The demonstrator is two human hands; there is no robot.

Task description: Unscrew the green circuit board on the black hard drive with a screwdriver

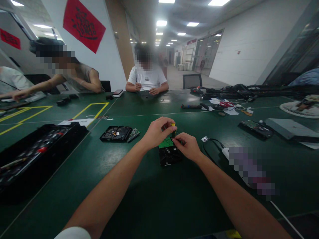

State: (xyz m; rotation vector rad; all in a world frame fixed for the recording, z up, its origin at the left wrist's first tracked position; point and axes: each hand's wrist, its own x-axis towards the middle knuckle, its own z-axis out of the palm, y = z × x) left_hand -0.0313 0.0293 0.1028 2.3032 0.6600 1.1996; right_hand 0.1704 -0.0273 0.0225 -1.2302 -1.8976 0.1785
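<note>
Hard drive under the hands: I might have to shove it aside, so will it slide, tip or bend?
The hard drive is a flat, boxy block lying on the table, so it probably slides rather than tips, and looks rigid and heavy. Its green circuit board faces up, exposed, likely fragile. The left hand pinches a screwdriver above it.

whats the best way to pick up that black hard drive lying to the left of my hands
Come from above and pinch the black hard drive by its near and far long edges. It lies flat on the table, too low to reach under, and a small circuit board sits close by its right end.
</note>
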